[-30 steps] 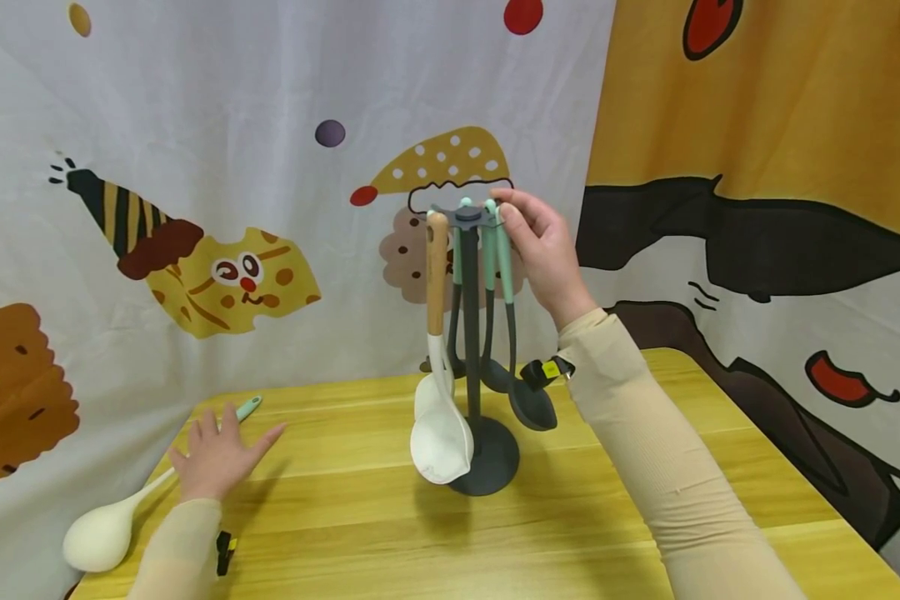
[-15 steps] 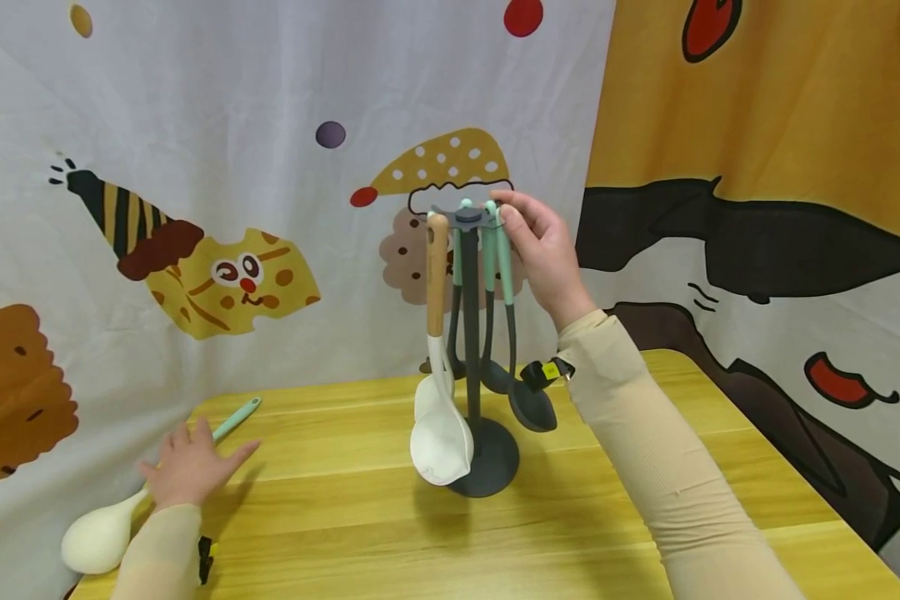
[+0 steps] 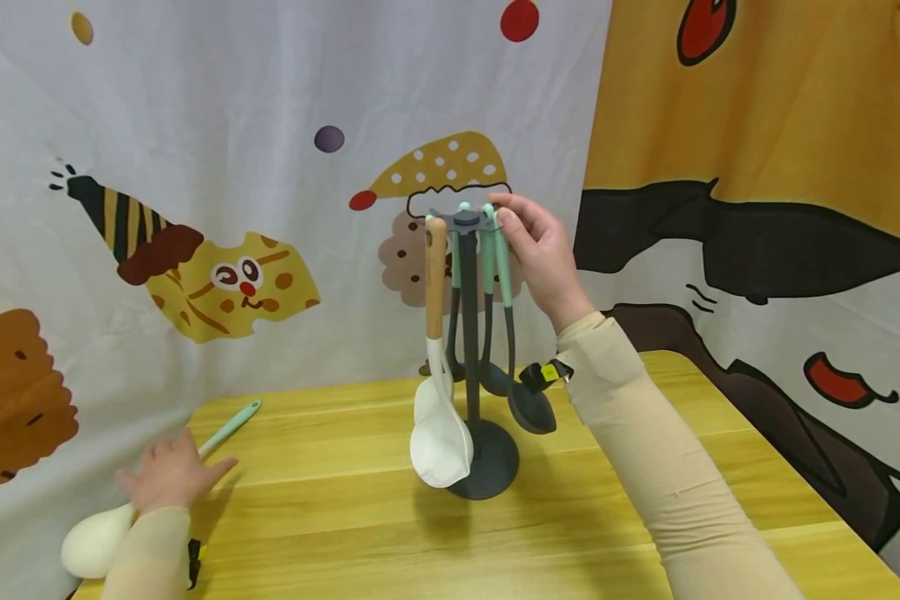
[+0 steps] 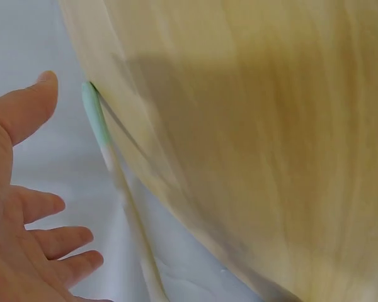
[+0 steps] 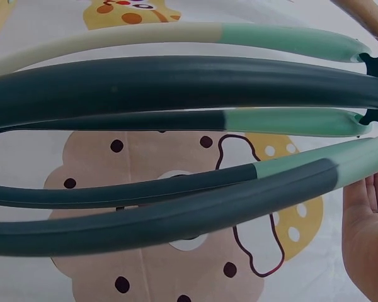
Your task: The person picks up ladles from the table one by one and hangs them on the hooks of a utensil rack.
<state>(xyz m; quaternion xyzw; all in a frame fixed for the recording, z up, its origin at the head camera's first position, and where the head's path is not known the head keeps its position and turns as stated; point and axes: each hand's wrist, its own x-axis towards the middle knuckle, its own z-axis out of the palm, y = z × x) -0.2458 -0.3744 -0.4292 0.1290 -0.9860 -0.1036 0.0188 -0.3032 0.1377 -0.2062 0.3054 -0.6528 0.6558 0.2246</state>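
A cream ladle [image 3: 93, 542] with a mint-green handle end lies at the table's left edge. My left hand [image 3: 167, 477] is over its shaft, fingers spread and thumb out to the right. In the left wrist view, that hand [image 4: 25, 207] shows beside the ladle's green handle [image 4: 96, 116] with nothing in its grasp. My right hand [image 3: 542, 250] is at the top of a dark utensil stand [image 3: 471, 333]. Its thumb and finger pinch the upper end of a black ladle [image 3: 531, 408] with a green handle, hanging there. In the right wrist view, that hand [image 5: 368, 239] shows only partly.
Also hanging on the stand are a white ladle [image 3: 441, 450] with a wooden handle and several other utensils with green handles. The stand's round base [image 3: 491, 467] rests on the wooden table [image 3: 330, 517]. A printed curtain [image 3: 285, 83] closes off the back and sides.
My left hand has moved left and slightly down, coming over the cream ladle's shaft and uncovering more of its green handle. The right hand and the stand have stayed in place.
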